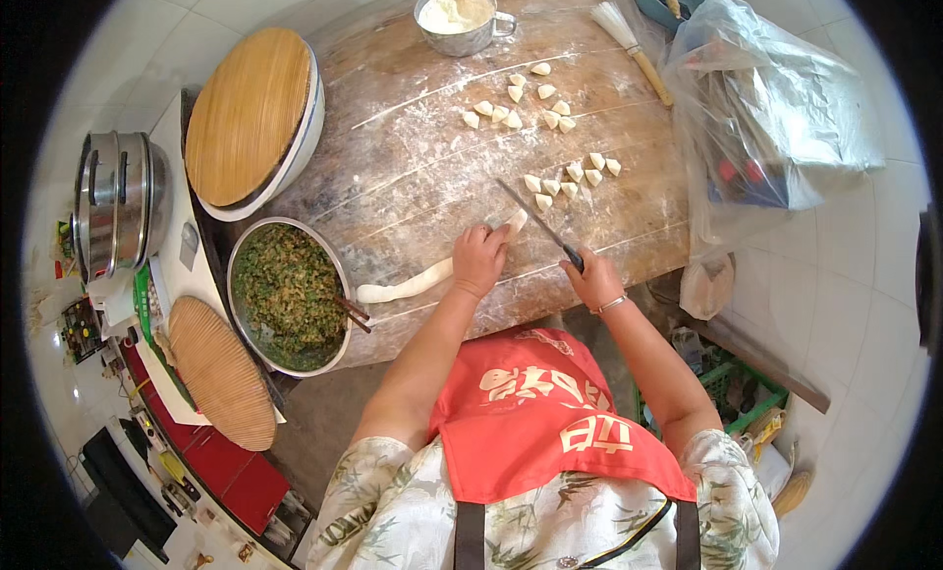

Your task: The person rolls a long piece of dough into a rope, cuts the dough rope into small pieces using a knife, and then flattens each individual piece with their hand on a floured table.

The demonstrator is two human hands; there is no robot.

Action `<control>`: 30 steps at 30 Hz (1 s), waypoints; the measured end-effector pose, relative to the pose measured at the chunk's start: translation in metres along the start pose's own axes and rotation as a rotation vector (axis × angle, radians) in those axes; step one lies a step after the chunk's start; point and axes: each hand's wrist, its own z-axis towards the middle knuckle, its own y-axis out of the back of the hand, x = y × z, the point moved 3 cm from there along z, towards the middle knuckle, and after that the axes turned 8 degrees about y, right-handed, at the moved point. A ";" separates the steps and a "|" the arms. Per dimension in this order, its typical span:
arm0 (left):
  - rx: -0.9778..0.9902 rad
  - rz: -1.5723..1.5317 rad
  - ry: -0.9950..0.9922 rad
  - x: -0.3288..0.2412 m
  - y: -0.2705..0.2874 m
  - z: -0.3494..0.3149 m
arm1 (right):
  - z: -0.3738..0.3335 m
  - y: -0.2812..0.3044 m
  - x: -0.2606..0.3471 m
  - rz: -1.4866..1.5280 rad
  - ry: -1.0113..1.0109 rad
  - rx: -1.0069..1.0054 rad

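Observation:
A long white rope of dough (408, 284) lies across the floured wooden board. My left hand (478, 259) is closed over it close to its right end, and the tip (518, 219) sticks out past my fingers. My right hand (595, 278) grips a knife (538, 222) by its dark handle. The blade slants up and to the left, just right of the dough tip. Beyond the blade sit several cut dough pieces (570, 189), and another group of dough pieces (513, 119) lies farther back.
A steel bowl of green filling (344, 346) with chopsticks (356, 319) stands left of the dough rope. Behind it is a basin under a round wooden lid (246, 118). A flour cup (462, 48) and a brush (643, 71) lie at the far side. Plastic sheeting (776, 98) covers a box at right.

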 end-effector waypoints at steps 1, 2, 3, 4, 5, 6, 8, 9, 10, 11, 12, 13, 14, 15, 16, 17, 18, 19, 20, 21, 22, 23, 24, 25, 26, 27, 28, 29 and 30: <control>-0.004 -0.006 -0.006 0.001 -0.001 0.000 | -0.005 0.001 0.001 -0.032 0.028 0.019; -0.002 -0.003 -0.009 0.001 -0.002 0.001 | -0.008 0.002 0.003 -0.064 0.058 0.038; -0.001 0.002 -0.010 0.000 -0.003 0.001 | -0.011 0.002 0.003 -0.067 0.003 0.102; 0.004 0.007 -0.013 -0.001 -0.002 0.001 | -0.011 -0.002 0.002 -0.085 -0.028 0.104; -0.008 0.008 -0.005 -0.003 0.000 0.001 | -0.010 -0.008 -0.001 -0.102 -0.057 0.106; -0.022 0.010 0.003 -0.006 0.001 0.001 | -0.008 -0.015 -0.004 -0.120 -0.086 0.108; -0.045 0.026 0.047 -0.004 0.003 -0.001 | 0.006 -0.036 -0.003 -0.161 -0.113 0.101; -0.054 0.036 0.077 0.000 0.000 -0.004 | 0.010 -0.043 -0.004 -0.183 -0.126 0.096; -0.068 0.048 0.107 0.004 -0.001 -0.005 | 0.012 -0.047 -0.006 -0.147 -0.099 0.071; -0.096 0.022 0.138 0.010 -0.002 -0.004 | 0.014 -0.049 -0.009 -0.110 -0.071 0.047; -0.124 -0.003 0.169 0.018 -0.002 -0.002 | 0.015 -0.050 -0.011 -0.074 -0.044 0.022; -0.153 -0.031 0.205 0.021 0.002 0.001 | 0.015 -0.044 -0.008 -0.038 -0.041 0.007; -0.147 -0.031 0.211 0.023 0.005 0.005 | 0.015 -0.038 -0.006 -0.003 -0.038 -0.008; -0.142 -0.032 0.217 0.026 0.009 0.008 | 0.015 -0.031 -0.003 0.033 -0.035 -0.023; -0.133 -0.034 0.224 0.026 0.015 0.011 | 0.015 -0.026 0.001 0.016 -0.035 0.002; -0.101 -0.059 0.254 0.028 0.016 0.012 | 0.016 -0.021 0.005 -0.001 -0.036 0.027; -0.102 -0.065 0.266 0.029 0.016 0.010 | 0.016 -0.018 0.008 -0.017 -0.036 0.052; -0.104 -0.073 0.274 0.030 0.014 0.010 | 0.016 -0.016 0.012 -0.029 -0.010 0.065; -0.105 -0.081 0.282 0.030 0.013 0.010 | 0.013 -0.015 0.017 -0.041 0.017 0.077; -0.112 -0.073 0.279 0.030 0.013 0.010 | 0.013 -0.015 0.021 -0.052 0.043 0.090; -0.117 -0.065 0.275 0.031 0.013 0.009 | 0.013 -0.017 0.021 -0.061 0.035 0.107; -0.121 -0.057 0.273 0.031 0.013 0.007 | 0.014 -0.021 0.020 -0.069 0.026 0.124; -0.117 -0.053 0.278 0.030 0.012 0.006 | 0.015 -0.024 0.020 -0.078 0.018 0.141; -0.112 -0.045 0.284 0.029 0.012 0.005 | 0.018 -0.030 0.021 -0.092 -0.002 0.141; -0.106 -0.037 0.289 0.028 0.012 0.002 | 0.022 -0.036 0.024 -0.107 -0.021 0.142; -0.109 -0.030 0.273 0.029 0.013 -0.001 | 0.027 -0.043 0.026 -0.122 -0.041 0.141; -0.112 -0.027 0.254 0.029 0.013 -0.003 | 0.034 -0.051 0.025 -0.110 -0.009 0.118; -0.118 -0.025 0.231 0.028 0.014 -0.004 | 0.042 -0.058 0.025 -0.098 0.024 0.090; -0.119 -0.026 0.201 0.025 0.015 -0.006 | 0.047 -0.062 0.023 -0.087 0.056 0.061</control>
